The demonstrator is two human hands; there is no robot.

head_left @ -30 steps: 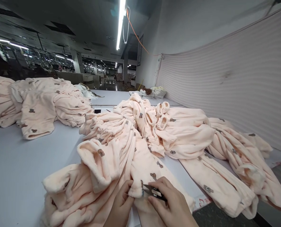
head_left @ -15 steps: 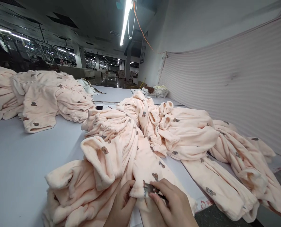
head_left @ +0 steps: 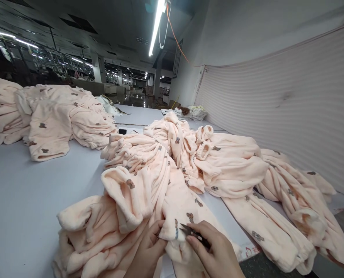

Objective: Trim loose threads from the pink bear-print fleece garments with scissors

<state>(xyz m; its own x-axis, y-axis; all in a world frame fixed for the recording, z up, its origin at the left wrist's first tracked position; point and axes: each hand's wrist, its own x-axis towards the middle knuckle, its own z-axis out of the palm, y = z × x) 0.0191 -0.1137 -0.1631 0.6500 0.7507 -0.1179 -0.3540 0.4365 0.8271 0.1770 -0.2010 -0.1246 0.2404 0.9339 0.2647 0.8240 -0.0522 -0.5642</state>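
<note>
Snips (head_left: 196, 234), one pair, fill the right hand (head_left: 216, 247); left hand (head_left: 151, 247) pinches one cuff (head_left: 167, 231).

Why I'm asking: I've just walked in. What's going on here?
A person is handling pale pink, patterned garments at a table. The left grip pinches the edge of a cuff, while the right grip holds small dark snips, blades pointing at the cuff. Whether the tips touch the fabric is hard to tell. More similar garments lie heaped around the hands, and another pile sits farther off to the left.
</note>
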